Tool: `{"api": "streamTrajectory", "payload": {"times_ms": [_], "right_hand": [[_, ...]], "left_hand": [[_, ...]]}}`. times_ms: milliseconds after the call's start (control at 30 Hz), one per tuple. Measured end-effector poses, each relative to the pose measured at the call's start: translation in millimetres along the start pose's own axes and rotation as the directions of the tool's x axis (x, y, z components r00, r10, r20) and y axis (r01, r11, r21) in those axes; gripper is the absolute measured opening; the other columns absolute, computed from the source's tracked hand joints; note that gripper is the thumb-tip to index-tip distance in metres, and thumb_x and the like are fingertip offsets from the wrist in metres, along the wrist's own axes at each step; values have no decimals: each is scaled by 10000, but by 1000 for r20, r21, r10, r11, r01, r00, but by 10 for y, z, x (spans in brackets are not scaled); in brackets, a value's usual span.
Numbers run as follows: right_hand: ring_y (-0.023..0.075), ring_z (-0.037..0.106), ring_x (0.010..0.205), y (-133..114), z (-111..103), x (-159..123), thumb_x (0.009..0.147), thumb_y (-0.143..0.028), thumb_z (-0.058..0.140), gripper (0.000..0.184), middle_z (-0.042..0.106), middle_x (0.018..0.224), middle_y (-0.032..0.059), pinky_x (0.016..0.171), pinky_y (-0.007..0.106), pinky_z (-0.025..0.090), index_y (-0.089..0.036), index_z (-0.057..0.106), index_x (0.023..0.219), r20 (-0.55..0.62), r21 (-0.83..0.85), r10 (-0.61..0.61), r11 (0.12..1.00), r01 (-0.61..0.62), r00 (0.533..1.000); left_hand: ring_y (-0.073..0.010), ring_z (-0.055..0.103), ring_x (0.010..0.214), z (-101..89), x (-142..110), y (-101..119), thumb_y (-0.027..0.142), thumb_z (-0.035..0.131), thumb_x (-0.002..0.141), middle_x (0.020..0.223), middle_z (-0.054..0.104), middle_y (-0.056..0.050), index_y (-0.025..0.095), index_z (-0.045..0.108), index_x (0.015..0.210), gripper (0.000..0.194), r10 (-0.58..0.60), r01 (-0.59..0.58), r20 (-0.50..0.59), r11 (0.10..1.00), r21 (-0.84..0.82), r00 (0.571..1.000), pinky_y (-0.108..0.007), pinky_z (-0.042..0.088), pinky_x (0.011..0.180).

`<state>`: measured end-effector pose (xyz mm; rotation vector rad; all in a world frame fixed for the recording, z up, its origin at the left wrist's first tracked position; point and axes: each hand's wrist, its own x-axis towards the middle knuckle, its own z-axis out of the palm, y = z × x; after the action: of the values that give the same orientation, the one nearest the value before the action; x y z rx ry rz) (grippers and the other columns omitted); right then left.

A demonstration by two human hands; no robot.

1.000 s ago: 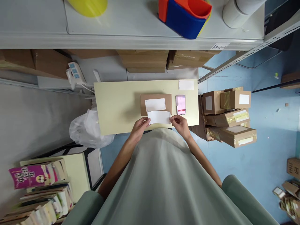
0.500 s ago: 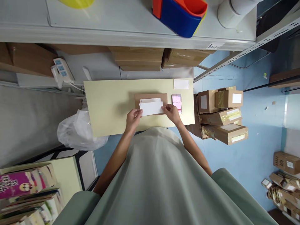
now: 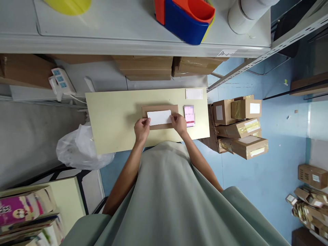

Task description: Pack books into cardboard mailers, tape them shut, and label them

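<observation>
A brown cardboard parcel (image 3: 159,108) lies flat on the pale yellow table (image 3: 115,116). A white label (image 3: 159,117) lies on top of it. My left hand (image 3: 141,130) pinches the label's left end and my right hand (image 3: 179,123) pinches its right end, both pressing it onto the parcel. A phone (image 3: 189,115) with a pink screen lies just right of my right hand. Another white label (image 3: 194,93) rests at the table's far right corner.
Taped cardboard boxes (image 3: 241,126) are stacked right of the table. A white plastic bag (image 3: 79,148) sits to the left, a power strip (image 3: 60,80) behind it. The shelf (image 3: 128,34) above carries yellow, blue and orange bins. Books (image 3: 23,208) lie at lower left.
Both hands carried the white label away from the table's near edge and laid it over the label on the parcel. The camera view shifted slightly.
</observation>
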<state>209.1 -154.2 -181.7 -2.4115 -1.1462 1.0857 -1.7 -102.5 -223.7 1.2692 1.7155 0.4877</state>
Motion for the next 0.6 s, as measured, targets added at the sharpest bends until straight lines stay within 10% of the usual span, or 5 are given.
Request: {"api": "streamTrajectory", "payload": {"times_ms": [600], "right_hand": [[312,743,1096,-191,-13,-26,1117,-344,427,321,779,1173,143,882,376,576,-210,715,1167,17,-168,102,981,-98,995]], "left_hand": [[-265,738,937,18,40,74,442,628,942,985,808,-116,158,783,961,323,-13,14,-5,990,138,1000,-343,537,869]]}}
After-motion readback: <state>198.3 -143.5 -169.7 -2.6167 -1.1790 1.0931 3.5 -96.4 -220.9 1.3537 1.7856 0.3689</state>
